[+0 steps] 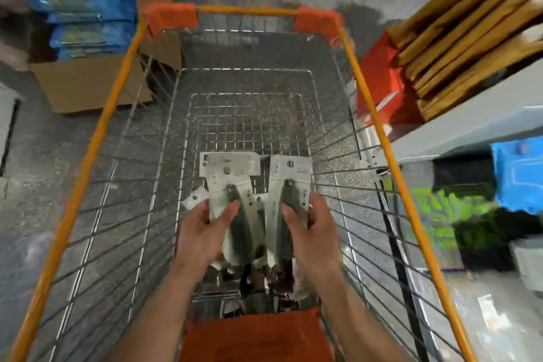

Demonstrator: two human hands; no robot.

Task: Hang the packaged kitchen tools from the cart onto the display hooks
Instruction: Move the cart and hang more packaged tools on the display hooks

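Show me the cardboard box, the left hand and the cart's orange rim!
cardboard box (88, 84): head view, on its brown front wall.
left hand (202, 233): head view, on the back of the hand.
orange rim (246, 11): head view, on the far bar.

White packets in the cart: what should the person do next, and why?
Probably lift both out of the orange-rimmed wire cart: the left hand grips one white-carded grey tool package, the right hand a second package, and no hooks are in view.
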